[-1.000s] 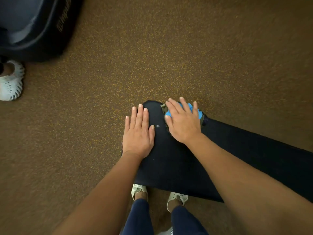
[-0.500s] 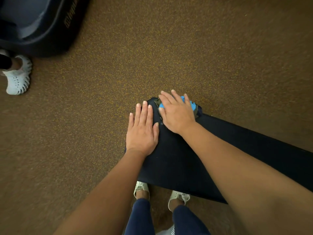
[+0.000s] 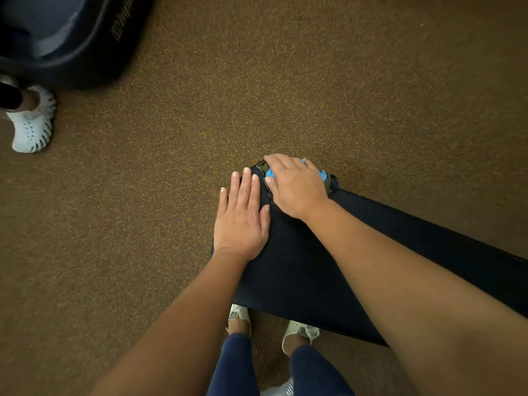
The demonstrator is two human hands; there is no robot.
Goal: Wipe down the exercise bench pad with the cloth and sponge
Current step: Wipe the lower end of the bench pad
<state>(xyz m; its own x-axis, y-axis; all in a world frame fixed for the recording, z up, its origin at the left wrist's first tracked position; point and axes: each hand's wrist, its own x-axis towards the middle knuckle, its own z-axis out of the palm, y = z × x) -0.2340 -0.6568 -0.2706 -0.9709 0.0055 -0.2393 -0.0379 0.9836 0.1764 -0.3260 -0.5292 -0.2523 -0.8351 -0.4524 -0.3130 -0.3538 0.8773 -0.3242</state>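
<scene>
Our left hand [image 3: 243,221] lies flat on the smooth dark tapered bench pad [image 3: 300,270]; at one o'clock, our right hand [image 3: 297,190] seemingly grips a soft blue sponge [image 3: 270,174].

speckled floor [image 3: 257,95] open beyond bench pad [image 3: 300,267], dark machine base [image 3: 71,38] far left

Both arms reach forward over the bench pad [image 3: 300,267], forearms bare. The left hand [image 3: 243,218] lies palm down on the pad's left edge, fingers straight and close together, thumb alongside. The right hand [image 3: 297,187] sits at the pad's far end, just beside the left hand's fingertips, its fingers curled over a blue sponge [image 3: 270,174], wrist bent slightly inward
</scene>
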